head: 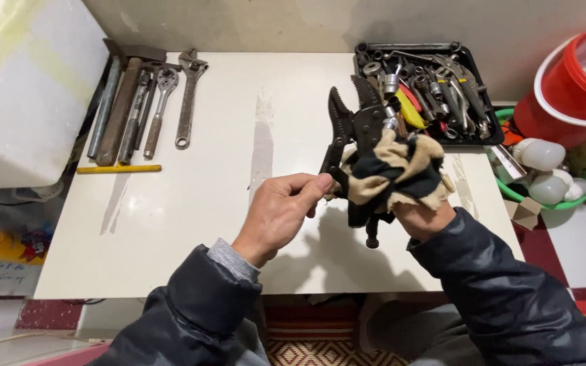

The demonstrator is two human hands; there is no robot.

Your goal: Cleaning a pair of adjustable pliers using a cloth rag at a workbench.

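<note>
Dark locking pliers [350,125] with toothed jaws open point up and away from me, held above the white table [239,135]. My left hand [281,211] grips one handle of the pliers from the left. My right hand [423,215] is mostly hidden under a tan and black rag [395,169] that is wrapped around the other handle and the pliers' body. The adjusting screw end sticks out below the rag.
A row of wrenches, a hammer and a yellow pencil [119,169] lies at the table's far left. A black tray [428,91] full of sockets and tools sits at far right. A green basket of bulbs [544,173] and a red bucket [568,95] stand beyond the right edge.
</note>
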